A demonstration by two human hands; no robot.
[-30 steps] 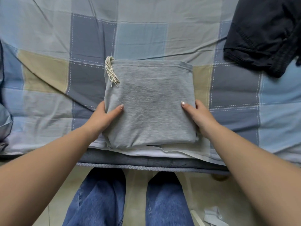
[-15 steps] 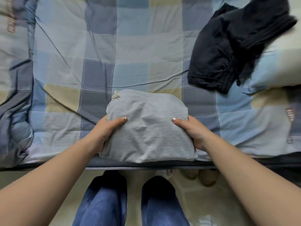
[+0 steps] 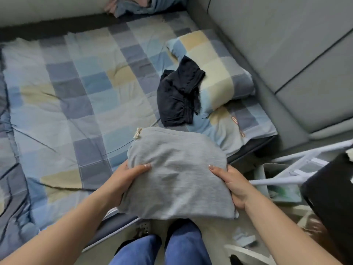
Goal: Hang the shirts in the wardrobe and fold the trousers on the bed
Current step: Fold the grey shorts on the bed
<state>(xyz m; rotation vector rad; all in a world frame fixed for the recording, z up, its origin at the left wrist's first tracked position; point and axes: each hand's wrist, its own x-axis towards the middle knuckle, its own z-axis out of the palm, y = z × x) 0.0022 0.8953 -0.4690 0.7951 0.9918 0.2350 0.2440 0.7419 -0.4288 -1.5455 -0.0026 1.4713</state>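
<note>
The folded grey trousers [image 3: 177, 175], with a cream drawstring at their far left corner, are lifted off the bed's near edge. My left hand [image 3: 126, 178] grips their left side, thumb on top. On the other side my right hand [image 3: 232, 185] holds them the same way. A dark navy garment [image 3: 177, 98] lies crumpled on the bed [image 3: 76, 96] beyond the trousers, partly resting against the pillow.
A checked pillow [image 3: 215, 71] sits at the bed's right end against a grey padded headboard [image 3: 286, 44]. A white rack [image 3: 298, 167] and a black object [image 3: 332, 190] stand on the floor at right. More cloth [image 3: 137, 6] is bunched at the bed's far side.
Both hands have lifted the folded grey trousers off the bed and carried them rightward. The view has swung right, bringing the pillow, headboard and floor clutter into sight.
</note>
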